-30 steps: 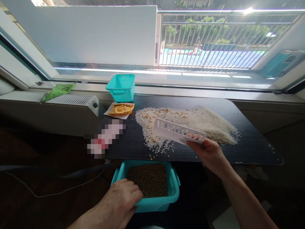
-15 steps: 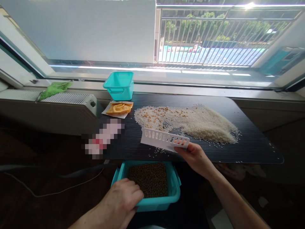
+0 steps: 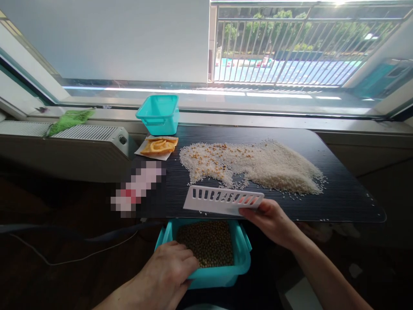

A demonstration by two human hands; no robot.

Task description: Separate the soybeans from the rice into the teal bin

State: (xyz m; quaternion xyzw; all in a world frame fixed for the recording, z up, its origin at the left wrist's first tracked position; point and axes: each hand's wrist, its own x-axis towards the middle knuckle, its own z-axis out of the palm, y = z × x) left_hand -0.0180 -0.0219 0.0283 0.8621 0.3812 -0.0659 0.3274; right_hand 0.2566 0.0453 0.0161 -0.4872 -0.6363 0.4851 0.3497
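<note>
My left hand (image 3: 169,267) is closed over the near left side of a teal plastic bin (image 3: 226,273), just below the table's front edge. Brownish-yellow soybean-like beans (image 3: 208,243) lie in the bin. In my right hand (image 3: 274,221) is a white slotted plastic strip (image 3: 213,206), gripped at its right end and tilted on edge near the table's front. Behind the strip, white rice (image 3: 277,168) spreads over the dark table, heaped at the right. Yellow beans (image 3: 201,162) are scattered among the rice on the left. A few grains lie around the strip.
A second teal bin (image 3: 158,122) stands at the table's back left, by the windowsill. In front of it, an orange-yellow packet (image 3: 158,147) lies on white paper. A green cloth (image 3: 69,120) rests on the radiator (image 3: 87,150). A pale cable (image 3: 80,259) runs along the floor.
The slotted strip in my right hand has come nearer, toward the table's front edge, away from the rice. My left hand and the bean bin sit slightly farther right in view.
</note>
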